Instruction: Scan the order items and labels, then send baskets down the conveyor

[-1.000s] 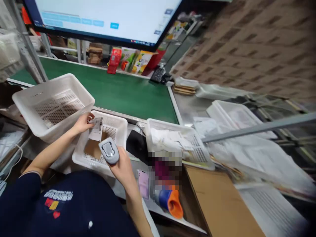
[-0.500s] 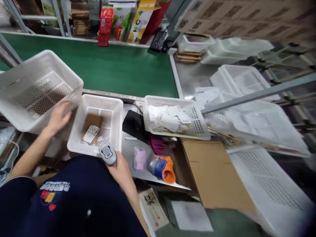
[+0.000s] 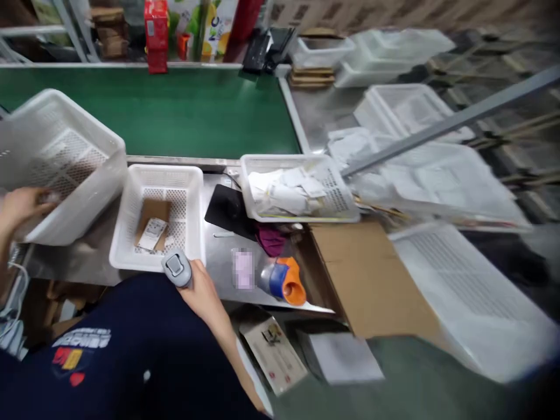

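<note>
My right hand (image 3: 199,286) is closed round a grey handheld barcode scanner (image 3: 177,268), at the near edge of the small white basket (image 3: 122,233). In that basket lie a flat brown cardboard piece (image 3: 144,216) and a white printed packet (image 3: 153,234). My left hand (image 3: 24,207) reaches over the near side of the large tilted white basket (image 3: 83,204) at the far left. Its thumb and fingers come together around something small and blurred, which I cannot make out.
A green conveyor belt (image 3: 196,116) runs behind the baskets. To the right are a white basket of papers (image 3: 354,213), a black mouse pad (image 3: 219,213), an orange-and-blue tape dispenser (image 3: 291,283) and a cardboard sheet (image 3: 371,280). A metal bar (image 3: 437,125) slants across the right side.
My left hand has moved left, from the gap between the two baskets to the large basket's near side. The right hand keeps the scanner. The whole view has shifted slightly.
</note>
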Demonstrator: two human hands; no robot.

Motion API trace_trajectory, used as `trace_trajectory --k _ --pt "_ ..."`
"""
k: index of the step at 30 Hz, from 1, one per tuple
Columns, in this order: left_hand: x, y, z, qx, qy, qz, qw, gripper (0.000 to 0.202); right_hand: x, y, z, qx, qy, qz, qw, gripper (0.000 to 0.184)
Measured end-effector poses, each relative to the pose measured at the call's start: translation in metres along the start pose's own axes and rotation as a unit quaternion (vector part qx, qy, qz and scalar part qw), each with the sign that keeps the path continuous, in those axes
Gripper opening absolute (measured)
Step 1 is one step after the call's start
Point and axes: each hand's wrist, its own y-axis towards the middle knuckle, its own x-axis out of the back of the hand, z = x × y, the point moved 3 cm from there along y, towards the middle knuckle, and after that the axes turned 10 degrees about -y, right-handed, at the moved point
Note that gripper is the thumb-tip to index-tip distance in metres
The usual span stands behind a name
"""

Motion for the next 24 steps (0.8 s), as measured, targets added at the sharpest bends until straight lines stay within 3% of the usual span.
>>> trace_trajectory --k 2,4,6,8,12,16,19,21,22,24 --pt "0.016 -0.021 -0.032 0.012 -0.130 -0.113 0.985 0.052 0.006 0.004 -0.003 0.027 0.012 -0.024 0.999 0.037" --pt "0.011 -0.034 -0.067 -0.010 -0.354 -0.142 0.924 0.060 0.013 0.013 -0.002 0.057 0.018 -0.048 0.997 0.027" --pt "-0.012 -0.038 -0.107 -0.059 -0.542 -0.079 0.835 0.065 0.022 0.024 0.007 0.089 0.023 -0.066 0.994 0.020" --pt "-0.042 -0.040 -0.145 -0.072 -0.646 -0.008 0.760 0.064 0.030 0.031 0.021 0.119 0.030 -0.079 0.989 0.018" --pt "-0.101 -0.053 -0.206 0.013 -0.751 0.124 0.648 0.058 0.041 0.038 0.045 0.140 0.040 -0.083 0.986 0.023" --pt "-0.135 -0.069 -0.235 0.081 -0.790 0.234 0.561 0.044 0.044 0.039 0.051 0.136 0.050 -0.082 0.986 0.027" --pt "-0.152 -0.073 -0.240 0.099 -0.796 0.257 0.539 0.036 0.046 0.039 0.050 0.120 0.047 -0.095 0.987 0.025" --pt "-0.161 -0.071 -0.241 0.076 -0.793 0.249 0.551 0.041 0.047 0.043 0.048 0.110 0.038 -0.100 0.988 0.027" --pt "-0.166 -0.069 -0.241 0.057 -0.784 0.243 0.569 0.045 0.047 0.045 0.047 0.109 0.032 -0.101 0.988 0.029" --pt "-0.174 -0.068 -0.241 0.002 -0.741 0.210 0.638 0.054 0.045 0.048 0.041 0.117 0.024 -0.098 0.988 0.034"
